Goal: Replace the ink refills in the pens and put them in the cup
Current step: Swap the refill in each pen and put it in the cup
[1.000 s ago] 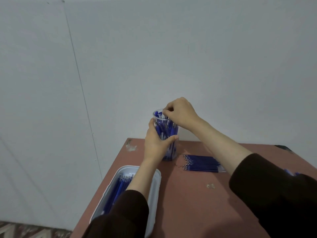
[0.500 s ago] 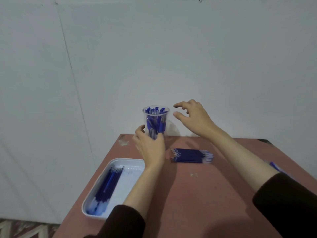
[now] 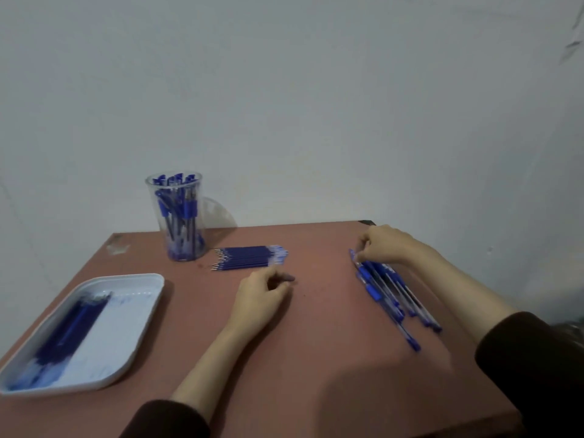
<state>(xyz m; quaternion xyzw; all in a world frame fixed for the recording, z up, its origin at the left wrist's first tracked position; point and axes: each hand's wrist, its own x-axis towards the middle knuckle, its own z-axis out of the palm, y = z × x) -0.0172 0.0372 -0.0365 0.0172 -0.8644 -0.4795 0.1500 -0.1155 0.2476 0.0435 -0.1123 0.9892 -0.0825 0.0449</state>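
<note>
A clear plastic cup [image 3: 181, 216] full of blue pens stands at the table's far left. A neat row of blue ink refills [image 3: 249, 262] lies just right of it. Several blue pens [image 3: 392, 295] lie in a loose pile at the right side of the table. My right hand [image 3: 384, 245] rests on the far end of that pile, fingertips pinched on a pen's tip. My left hand [image 3: 262, 295] lies on the table in the middle, fingers loosely curled, holding nothing, just in front of the refills.
A white tray [image 3: 136, 327] with used blue refills along its left side sits at the near left of the reddish table [image 3: 316, 358]. A pale wall rises right behind the table. The table's right edge runs close to the pen pile.
Both hands have left the cup. My right hand swung right to the pen pile; my left hand dropped to the table's middle. The view shifted right and down.
</note>
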